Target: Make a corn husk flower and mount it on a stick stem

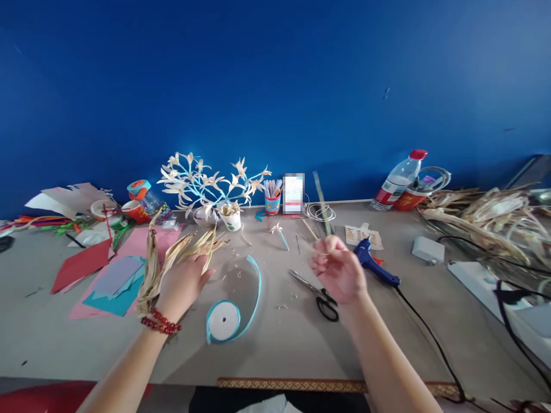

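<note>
My left hand (183, 287), with red bead bracelets on the wrist, is over a bundle of dried corn husks (172, 252). Its fingers curl down onto the husks, and the fingertips are partly hidden. My right hand (340, 269) is raised above the table with its fingers pinched on a thin, pale, translucent strip (321, 198) that stands up from them. Below that hand lie black-handled scissors (327, 307). Between the hands sits a roll of light blue ribbon (224, 320) with its loose end curving away. A small husk flower on a blue stem (282, 235) lies farther back.
Potted husk flowers (230, 219), a pen cup (272, 203) and a phone (294, 195) stand near the blue wall. At right are a blue glue gun (374, 264) with its cord, a bottle (396, 182), more husks (482, 223) and a power strip (482, 292). Coloured paper (81, 267) lies left.
</note>
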The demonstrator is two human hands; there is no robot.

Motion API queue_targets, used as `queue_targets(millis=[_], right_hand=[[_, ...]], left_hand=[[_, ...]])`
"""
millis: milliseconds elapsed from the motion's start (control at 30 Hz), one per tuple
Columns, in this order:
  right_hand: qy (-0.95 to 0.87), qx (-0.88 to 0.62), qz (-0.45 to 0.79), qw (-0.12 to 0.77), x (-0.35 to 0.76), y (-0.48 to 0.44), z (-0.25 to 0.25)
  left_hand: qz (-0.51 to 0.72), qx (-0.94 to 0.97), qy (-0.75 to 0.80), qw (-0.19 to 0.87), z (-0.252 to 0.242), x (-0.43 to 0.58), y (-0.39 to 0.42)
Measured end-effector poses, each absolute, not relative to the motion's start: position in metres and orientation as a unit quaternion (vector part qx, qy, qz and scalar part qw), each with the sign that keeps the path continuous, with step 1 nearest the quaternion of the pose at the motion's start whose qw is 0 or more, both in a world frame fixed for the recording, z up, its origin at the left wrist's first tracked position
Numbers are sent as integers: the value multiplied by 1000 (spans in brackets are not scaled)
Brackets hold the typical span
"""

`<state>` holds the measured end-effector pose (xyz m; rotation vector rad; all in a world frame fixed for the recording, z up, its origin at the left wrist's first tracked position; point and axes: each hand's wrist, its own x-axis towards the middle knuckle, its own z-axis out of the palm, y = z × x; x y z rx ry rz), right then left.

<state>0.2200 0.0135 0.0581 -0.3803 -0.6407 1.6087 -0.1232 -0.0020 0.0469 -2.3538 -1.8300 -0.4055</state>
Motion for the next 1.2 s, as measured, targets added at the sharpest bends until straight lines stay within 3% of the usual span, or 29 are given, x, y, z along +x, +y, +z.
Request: queue_targets(millis=[133, 200, 533, 800, 1067, 1200], right_hand=[[-305, -209, 732, 572, 194, 15, 38], [-310, -215, 737, 561, 187, 13, 30], [-379, -241, 729, 517, 173, 4, 22], [-369, -303, 640, 602, 177, 6, 29], [-354, -339, 632, 600, 179, 9, 29], [-371, -354, 624, 589, 175, 7, 26]], left_hand=[[-328, -799, -503, -21, 61, -72, -15], [-361, -821, -435, -76, 67, -37, -20], [-413, -740, -432, -308, 53, 10, -11], [-384, -632, -463, -489, 40, -7, -8], [-408, -618, -460, -490, 29, -8, -6], [-423, -697, -469, -340, 30, -5, -8]])
